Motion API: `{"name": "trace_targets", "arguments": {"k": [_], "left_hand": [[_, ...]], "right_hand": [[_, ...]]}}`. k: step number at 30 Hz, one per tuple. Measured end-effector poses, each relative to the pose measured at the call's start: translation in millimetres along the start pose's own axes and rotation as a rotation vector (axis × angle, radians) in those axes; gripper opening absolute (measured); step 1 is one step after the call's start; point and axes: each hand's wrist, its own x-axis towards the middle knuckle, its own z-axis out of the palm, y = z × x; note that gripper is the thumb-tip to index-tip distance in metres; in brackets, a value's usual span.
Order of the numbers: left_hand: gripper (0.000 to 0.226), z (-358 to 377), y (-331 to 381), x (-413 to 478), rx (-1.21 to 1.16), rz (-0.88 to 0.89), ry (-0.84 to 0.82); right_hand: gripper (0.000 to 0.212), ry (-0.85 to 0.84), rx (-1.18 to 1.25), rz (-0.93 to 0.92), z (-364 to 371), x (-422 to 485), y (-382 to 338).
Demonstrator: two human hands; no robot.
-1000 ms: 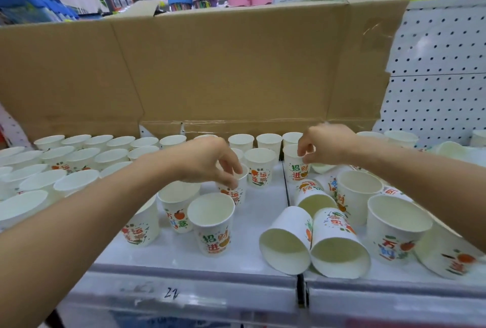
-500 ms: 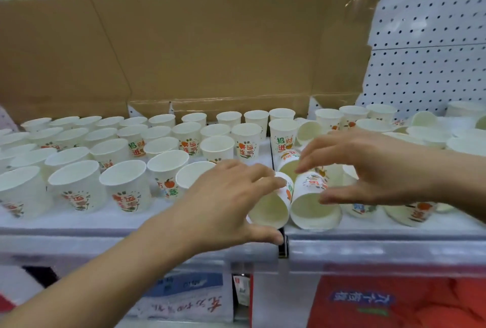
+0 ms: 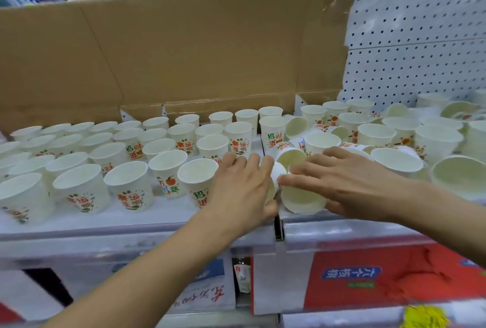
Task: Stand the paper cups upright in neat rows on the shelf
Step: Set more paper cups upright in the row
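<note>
Since half a second before, both hands had been lowered onto two fallen cups on the shelf (image 3: 168,213). The left hand (image 3: 242,188) was curled over the left tipped cup (image 3: 276,171), thumb beneath; the right hand (image 3: 349,185) was wrapped round the right tipped cup (image 3: 302,200), its mouth turned toward the front lip (image 3: 105,235). Both were found just beside the seam (image 3: 278,227) between panels. Upright cups (image 3: 128,185) were packed in rows at left, jumbled cups (image 3: 394,160) at right; bare shelf was left only along the front.
</note>
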Motion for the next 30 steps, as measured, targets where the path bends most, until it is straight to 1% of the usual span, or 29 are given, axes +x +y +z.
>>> {"name": "trace_targets", "arguments": {"k": [2, 4, 8, 11, 14, 17, 19, 22, 24, 26, 30], "left_hand": [[0.052, -10, -7, 7, -0.073, -0.015, -0.017], [0.058, -23, -23, 20, -0.186, -0.041, -0.076], [0.063, -43, -62, 49, -0.326, -0.013, -0.246], [0.069, -42, -78, 65, -0.334, 0.059, -0.390], [0.074, -34, -82, 74, -0.272, 0.109, -0.493], [0.075, -28, -84, 76, -0.279, 0.114, -0.509], [0.075, -27, -86, 75, -0.298, 0.101, -0.500], [0.072, -27, -90, 72, -0.345, 0.098, -0.497], [0.068, -24, -95, 70, -0.377, 0.074, -0.496], [0.065, -20, -102, 66, -0.422, 0.058, -0.485], [0.051, -23, -111, 51, -0.551, 0.028, -0.406]], "right_hand": [[0.091, 0.034, -0.021, 0.008, 0, -1, 1], [0.088, 0.057, -0.023, 0.007, 1, 0, 2], [0.072, 0.077, 0.029, 0.036, 1, 2, 6], [0.067, 0.083, 0.131, 0.080, 1, 5, 7], [0.065, 0.105, 0.331, 0.195, 1, 9, 5], [0.062, 0.129, 0.619, 0.363, 1, 17, -1], [0.059, 0.182, 0.845, 0.467, 0, 26, -7], [0.058, 0.225, 1.043, 0.575, -1, 44, -18], [0.060, 0.195, 1.082, 0.594, -2, 55, -27], [0.060, 0.143, 1.058, 0.596, 0, 62, -32], [0.060, 0.073, 1.031, 0.640, -2, 69, -33]]}}
